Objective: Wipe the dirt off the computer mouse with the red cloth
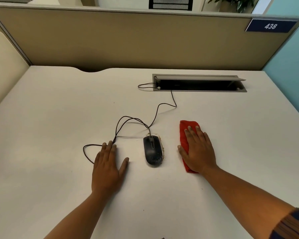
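A black wired computer mouse (pixel 153 150) lies on the white desk (pixel 59 104), with pale dusty dirt on its rear and crumbs along its right side. To its right lies a folded red cloth (pixel 184 135). My right hand (pixel 198 150) rests flat on the cloth with straight fingers and covers most of it. My left hand (pixel 108 165) lies flat on the desk to the left of the mouse, fingers straight, its fingertips touching the mouse's black cable (pixel 121 125).
The cable loops across the desk and runs into an open grey cable hatch (pixel 199 82) at the back. A tan partition (pixel 128 40) with a blue "438" plate (pixel 270 25) closes off the far side.
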